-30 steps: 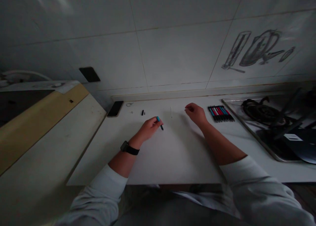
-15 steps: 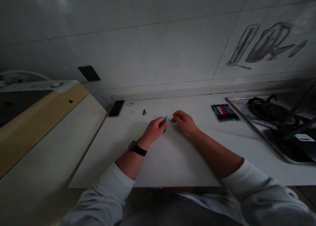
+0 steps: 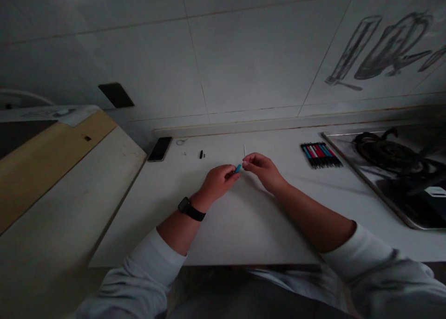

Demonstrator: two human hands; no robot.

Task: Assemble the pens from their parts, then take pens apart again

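Note:
My left hand point(image 3: 218, 182), with a black watch on its wrist, is closed around a small pen part with a blue end point(image 3: 238, 168). My right hand point(image 3: 262, 169) is pinched right beside that blue end, fingertips nearly touching it; what it pinches is too small to make out. Both hands hover just above the white countertop point(image 3: 244, 217). A thin white refill point(image 3: 244, 150) lies on the counter just behind my right hand.
A row of several red, blue and black pens point(image 3: 321, 154) lies to the right. A gas stove point(image 3: 393, 166) fills the far right. A dark phone point(image 3: 160, 148), a small ring point(image 3: 180, 142) and a small black piece point(image 3: 201, 154) lie at the back left.
My right hand has moved left from near the pens to meet my left hand. My left hand has lifted the blue-ended part slightly and turned it toward the right hand.

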